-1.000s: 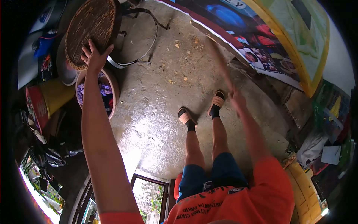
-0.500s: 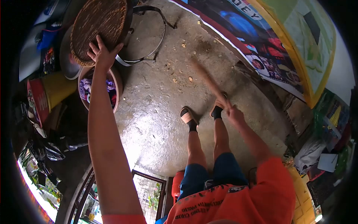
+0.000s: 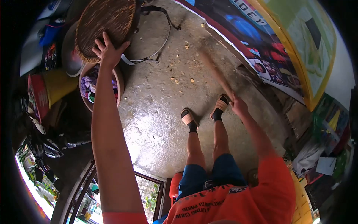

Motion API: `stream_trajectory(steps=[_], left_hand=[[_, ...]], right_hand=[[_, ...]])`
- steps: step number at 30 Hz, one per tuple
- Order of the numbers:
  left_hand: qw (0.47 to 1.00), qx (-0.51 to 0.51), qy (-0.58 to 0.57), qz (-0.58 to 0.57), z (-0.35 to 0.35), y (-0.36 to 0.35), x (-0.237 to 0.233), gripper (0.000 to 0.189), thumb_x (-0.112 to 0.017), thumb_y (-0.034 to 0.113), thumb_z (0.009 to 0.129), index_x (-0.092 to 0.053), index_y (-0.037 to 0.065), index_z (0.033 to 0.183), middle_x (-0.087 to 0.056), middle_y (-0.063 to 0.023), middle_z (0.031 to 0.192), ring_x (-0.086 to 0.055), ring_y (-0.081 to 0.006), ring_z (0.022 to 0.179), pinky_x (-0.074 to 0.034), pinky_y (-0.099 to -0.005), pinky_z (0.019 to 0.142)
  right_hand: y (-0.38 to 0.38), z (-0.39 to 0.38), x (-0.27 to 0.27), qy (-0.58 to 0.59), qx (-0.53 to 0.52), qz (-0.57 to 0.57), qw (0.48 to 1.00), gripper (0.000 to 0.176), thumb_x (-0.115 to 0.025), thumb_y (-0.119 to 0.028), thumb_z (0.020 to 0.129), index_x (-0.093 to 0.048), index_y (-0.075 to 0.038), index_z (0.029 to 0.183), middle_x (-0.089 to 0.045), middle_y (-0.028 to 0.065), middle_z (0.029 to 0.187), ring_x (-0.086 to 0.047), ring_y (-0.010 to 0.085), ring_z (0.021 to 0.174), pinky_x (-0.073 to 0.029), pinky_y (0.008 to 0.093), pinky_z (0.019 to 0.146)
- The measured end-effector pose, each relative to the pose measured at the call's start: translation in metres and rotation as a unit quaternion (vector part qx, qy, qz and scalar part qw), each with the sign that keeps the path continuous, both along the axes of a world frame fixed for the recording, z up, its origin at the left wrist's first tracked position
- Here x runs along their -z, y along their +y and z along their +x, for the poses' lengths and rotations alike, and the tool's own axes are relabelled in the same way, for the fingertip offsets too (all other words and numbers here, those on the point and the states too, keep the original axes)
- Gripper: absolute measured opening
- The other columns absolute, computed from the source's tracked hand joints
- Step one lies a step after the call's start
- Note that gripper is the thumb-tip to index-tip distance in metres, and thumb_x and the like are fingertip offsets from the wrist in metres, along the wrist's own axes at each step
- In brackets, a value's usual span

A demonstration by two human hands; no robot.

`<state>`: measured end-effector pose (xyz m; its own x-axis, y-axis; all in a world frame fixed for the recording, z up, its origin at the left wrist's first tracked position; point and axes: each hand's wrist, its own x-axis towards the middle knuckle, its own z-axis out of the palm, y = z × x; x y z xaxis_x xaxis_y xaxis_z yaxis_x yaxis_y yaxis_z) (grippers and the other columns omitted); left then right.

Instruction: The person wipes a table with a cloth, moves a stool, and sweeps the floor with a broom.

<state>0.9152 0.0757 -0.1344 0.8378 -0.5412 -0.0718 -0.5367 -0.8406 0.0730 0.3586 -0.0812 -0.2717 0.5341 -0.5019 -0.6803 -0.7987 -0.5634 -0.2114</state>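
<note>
At the upper left, my left hand (image 3: 110, 52) lies on a round brown woven tray (image 3: 106, 26) near its lower edge, with the fingers spread over its surface. My right hand (image 3: 239, 107), right of centre, is wrapped round the handle end of a broom (image 3: 220, 76). The broom slants up and left above the concrete floor (image 3: 160, 104), and its far end is blurred. Small pale scraps (image 3: 192, 80) lie scattered on the floor left of the broom.
A tub of clothes (image 3: 119, 87) stands below the tray, with a yellow and red bucket (image 3: 56, 87) further left. A ring-shaped frame (image 3: 164, 41) lies on the floor. Printed banners (image 3: 257, 41) line the upper right. My sandalled feet (image 3: 189, 117) are near the centre.
My left hand and the woven tray appear slightly further right. My right hand and the broom have also shifted a little to the right.
</note>
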Motion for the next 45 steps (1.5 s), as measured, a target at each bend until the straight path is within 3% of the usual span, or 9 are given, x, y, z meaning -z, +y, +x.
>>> stream_trajectory(steps=[5, 9, 13, 18, 22, 25, 30, 35, 45], left_hand=[[1.000, -0.016, 0.016, -0.003, -0.005, -0.003, -0.005, 0.114, -0.063, 0.070, 0.063, -0.005, 0.014, 0.144, 0.000, -0.0308, 0.144, 0.003, -0.0571, 0.128, -0.011, -0.0562, 0.106], [1.000, -0.014, 0.002, 0.001, -0.007, -0.004, -0.007, 0.115, -0.065, 0.069, 0.062, -0.003, 0.018, 0.144, 0.002, -0.0281, 0.146, 0.004, -0.0566, 0.128, -0.021, -0.0590, 0.102], [0.999, -0.036, 0.030, -0.010, -0.007, -0.005, -0.008, 0.114, -0.064, 0.071, 0.061, -0.002, 0.023, 0.144, 0.004, -0.0219, 0.148, 0.003, -0.0506, 0.132, -0.027, -0.0683, 0.093], [0.998, -0.028, 0.046, -0.016, -0.013, -0.005, -0.014, 0.114, -0.061, 0.071, 0.064, -0.004, 0.014, 0.144, 0.000, -0.0323, 0.144, 0.002, -0.0571, 0.128, -0.009, -0.0557, 0.106], [0.999, -0.040, 0.028, 0.001, -0.009, -0.008, -0.012, 0.111, -0.063, 0.069, 0.064, -0.002, 0.023, 0.144, 0.004, -0.0244, 0.147, 0.003, -0.0516, 0.131, -0.021, -0.0675, 0.094], [0.998, -0.056, 0.041, 0.000, -0.012, -0.007, -0.011, 0.109, -0.063, 0.068, 0.064, -0.002, 0.027, 0.144, 0.006, -0.0201, 0.148, 0.003, -0.0484, 0.133, -0.026, -0.0736, 0.088], [0.997, -0.060, 0.051, 0.005, -0.010, -0.006, -0.010, 0.109, -0.063, 0.068, 0.064, -0.001, 0.028, 0.144, 0.007, -0.0199, 0.148, 0.004, -0.0480, 0.133, -0.025, -0.0741, 0.088], [0.996, -0.066, 0.058, 0.001, -0.013, -0.009, -0.015, 0.110, -0.064, 0.069, 0.063, 0.000, 0.028, 0.144, 0.008, -0.0196, 0.148, 0.005, -0.0481, 0.133, -0.025, -0.0742, 0.088], [0.999, -0.030, 0.025, -0.014, -0.010, -0.005, -0.013, 0.110, -0.062, 0.071, 0.062, -0.007, 0.022, 0.144, -0.001, -0.0308, 0.144, -0.001, -0.0580, 0.128, -0.018, -0.0604, 0.102]], right_hand=[[-0.024, -0.015, 0.119, 0.122, 0.113, 0.013, 0.986, 0.062, -0.060, -0.026, 0.082, -0.032, -0.006, 0.133, -0.061, 0.0215, 0.103, -0.061, 0.0307, 0.093, -0.050, 0.0416, 0.075], [0.004, 0.056, 0.062, 0.063, -0.080, 0.000, 0.995, 0.066, -0.060, -0.031, 0.082, -0.029, -0.010, 0.137, -0.059, 0.0199, 0.093, -0.059, 0.0377, 0.089, -0.050, 0.0427, 0.073], [0.004, 0.053, 0.037, 0.057, 0.006, -0.019, 0.998, 0.061, -0.059, -0.030, 0.082, -0.033, -0.010, 0.134, -0.060, 0.0185, 0.100, -0.059, 0.0343, 0.094, -0.050, 0.0418, 0.076], [-0.021, 0.033, 0.053, 0.085, 0.177, -0.016, 0.980, 0.049, -0.059, -0.028, 0.081, -0.046, -0.007, 0.123, -0.059, 0.0175, 0.109, -0.059, 0.0301, 0.099, -0.049, 0.0421, 0.080], [0.000, 0.063, 0.058, 0.138, -0.115, 0.000, 0.984, 0.070, -0.059, -0.029, 0.081, -0.024, -0.013, 0.139, -0.059, 0.0182, 0.104, -0.058, 0.0342, 0.096, -0.049, 0.0428, 0.081], [-0.001, 0.054, 0.033, 0.085, -0.108, 0.015, 0.990, 0.073, -0.058, -0.030, 0.083, -0.018, -0.014, 0.142, -0.058, 0.0184, 0.104, -0.058, 0.0340, 0.096, -0.049, 0.0419, 0.081], [-0.016, 0.035, 0.010, 0.062, 0.081, -0.048, 0.994, 0.067, -0.058, -0.030, 0.083, -0.025, -0.012, 0.138, -0.061, 0.0168, 0.105, -0.060, 0.0340, 0.094, -0.049, 0.0437, 0.078], [-0.083, 0.080, 0.102, 0.010, 0.174, -0.045, 0.984, 0.071, -0.059, -0.032, 0.082, -0.020, -0.016, 0.140, -0.063, 0.0191, 0.098, -0.061, 0.0337, 0.090, -0.050, 0.0441, 0.077], [-0.007, 0.076, 0.023, 0.075, -0.119, 0.007, 0.990, 0.071, -0.056, -0.031, 0.085, -0.017, -0.017, 0.142, -0.055, 0.0218, 0.106, -0.059, 0.0359, 0.093, -0.049, 0.0450, 0.079]])
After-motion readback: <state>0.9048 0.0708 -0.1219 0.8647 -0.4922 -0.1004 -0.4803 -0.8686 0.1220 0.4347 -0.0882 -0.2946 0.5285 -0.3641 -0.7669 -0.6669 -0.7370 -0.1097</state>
